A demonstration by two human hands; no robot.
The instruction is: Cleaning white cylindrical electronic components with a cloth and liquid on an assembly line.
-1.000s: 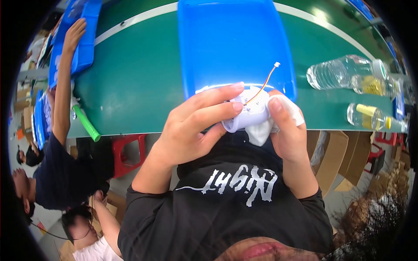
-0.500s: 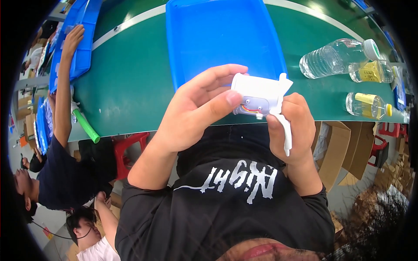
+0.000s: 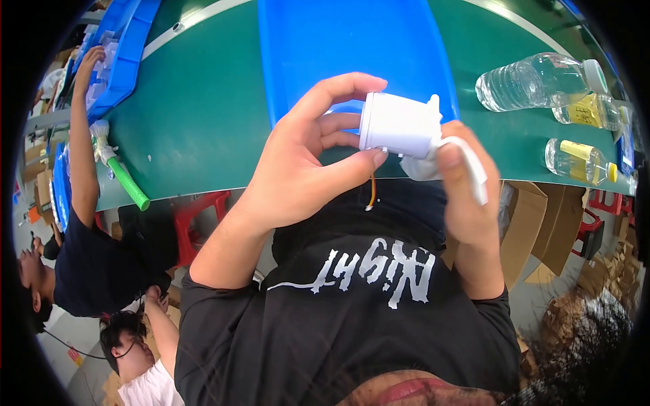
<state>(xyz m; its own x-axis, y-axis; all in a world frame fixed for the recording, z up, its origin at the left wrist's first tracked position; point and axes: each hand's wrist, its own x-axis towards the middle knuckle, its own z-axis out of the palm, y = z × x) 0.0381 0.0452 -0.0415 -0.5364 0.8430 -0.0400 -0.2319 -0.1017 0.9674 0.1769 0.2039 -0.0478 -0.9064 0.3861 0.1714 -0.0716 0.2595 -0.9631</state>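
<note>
My left hand is closed around the left end of a white plastic cylindrical housing, fingers behind it and thumb at its lower edge. A short orange wire dangles beneath the housing, ending in a small white tip. At the housing's right end, my right hand pinches a folded white cloth, part of which lies along the underside of the housing. Whether it is fabric or paper is hard to tell. The right fingers behind the cloth are partly hidden and slightly blurred.
A blue tray lies ahead on the green table. Clear bottles stand out on the right, among them a large bottle lying on its side. Left are a green-handled tool, a blue bin and a co-worker's arm.
The housing has been turned, so its face with the coloured wires is out of sight and one wire hangs below. The cloth has shifted around its right end with my right hand.
</note>
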